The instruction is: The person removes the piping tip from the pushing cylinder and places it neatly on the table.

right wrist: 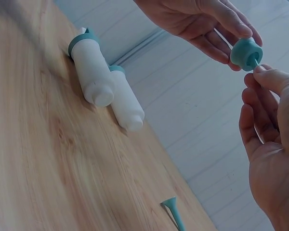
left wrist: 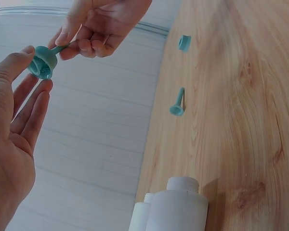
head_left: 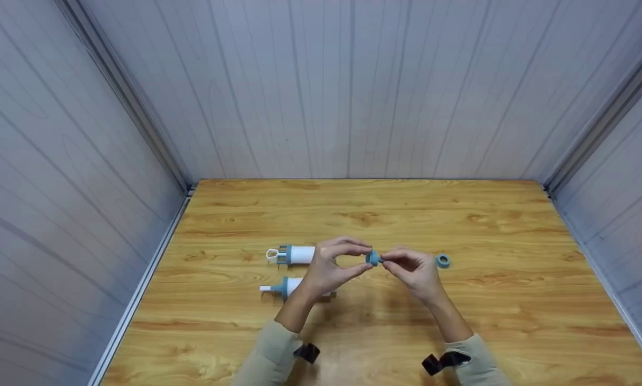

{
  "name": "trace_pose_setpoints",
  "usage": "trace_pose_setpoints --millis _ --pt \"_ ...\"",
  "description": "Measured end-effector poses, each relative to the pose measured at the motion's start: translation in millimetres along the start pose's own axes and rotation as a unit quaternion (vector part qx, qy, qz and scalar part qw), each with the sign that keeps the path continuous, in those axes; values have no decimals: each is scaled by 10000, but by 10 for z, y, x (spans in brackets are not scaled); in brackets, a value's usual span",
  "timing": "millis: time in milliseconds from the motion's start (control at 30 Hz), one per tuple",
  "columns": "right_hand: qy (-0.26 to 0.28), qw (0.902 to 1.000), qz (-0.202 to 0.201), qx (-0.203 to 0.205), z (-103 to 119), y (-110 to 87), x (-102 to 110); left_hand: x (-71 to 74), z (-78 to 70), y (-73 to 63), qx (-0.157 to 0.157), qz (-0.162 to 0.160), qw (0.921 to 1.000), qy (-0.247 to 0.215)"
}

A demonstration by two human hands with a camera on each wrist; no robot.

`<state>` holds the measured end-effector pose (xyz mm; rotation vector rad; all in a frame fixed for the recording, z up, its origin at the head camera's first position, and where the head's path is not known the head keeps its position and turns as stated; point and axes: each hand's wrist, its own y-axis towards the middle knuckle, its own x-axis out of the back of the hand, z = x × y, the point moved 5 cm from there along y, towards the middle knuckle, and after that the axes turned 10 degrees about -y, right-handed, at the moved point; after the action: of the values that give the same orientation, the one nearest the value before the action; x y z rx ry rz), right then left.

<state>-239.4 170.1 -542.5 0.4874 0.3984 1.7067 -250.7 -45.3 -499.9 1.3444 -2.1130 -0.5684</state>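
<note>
My left hand [head_left: 329, 265] pinches a teal threaded cap [left wrist: 44, 60] by its rim, between thumb and fingertips. From the other side, my right hand [head_left: 416, 272] grips a thin teal stem [left wrist: 61, 48] between thumb and index finger. The stem runs into the cap, and the two pieces are held in line above the table. In the right wrist view the stem enters the opening in the face of the cap [right wrist: 245, 54]. Beneath my hands a teal funnel-ended stem [left wrist: 177, 108] lies on the table, hidden in the head view.
Two white bottles with teal tops lie on their sides at the left, the farther bottle [head_left: 301, 254] and the nearer bottle [head_left: 294, 286], partly behind my left hand. A teal ring [head_left: 442, 261] lies right of my right hand. Panel walls [head_left: 353, 91] enclose the wooden table [head_left: 514, 321].
</note>
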Motion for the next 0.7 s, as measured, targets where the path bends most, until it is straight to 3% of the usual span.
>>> trace_pose_setpoints --millis 700 --pt "181 9991 51 383 14 26 -42 -12 25 -5 246 82 9996 79"
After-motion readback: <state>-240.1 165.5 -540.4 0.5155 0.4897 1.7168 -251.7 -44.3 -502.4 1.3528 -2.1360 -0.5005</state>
